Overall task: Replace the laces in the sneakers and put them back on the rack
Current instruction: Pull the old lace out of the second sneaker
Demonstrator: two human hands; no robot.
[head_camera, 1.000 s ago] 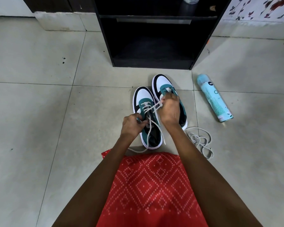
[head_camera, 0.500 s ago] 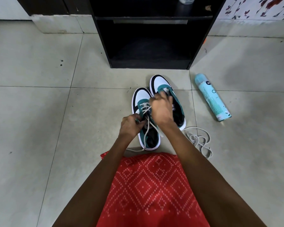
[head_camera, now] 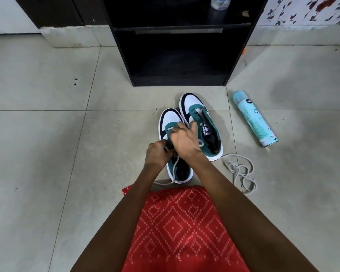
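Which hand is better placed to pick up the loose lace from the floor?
Right, probably. The loose lace lies on the side of the right hand; the left hand is farther and grips the nearer sneaker.

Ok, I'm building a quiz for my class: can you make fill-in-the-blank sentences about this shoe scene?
1. The left hand and right hand both work on the sneaker on the person's ____.
2. The loose lace lies on the ____.
3. The spray can lies on its ____.
4. The rack is ____ in colour.
Missing: left; floor; side; black.
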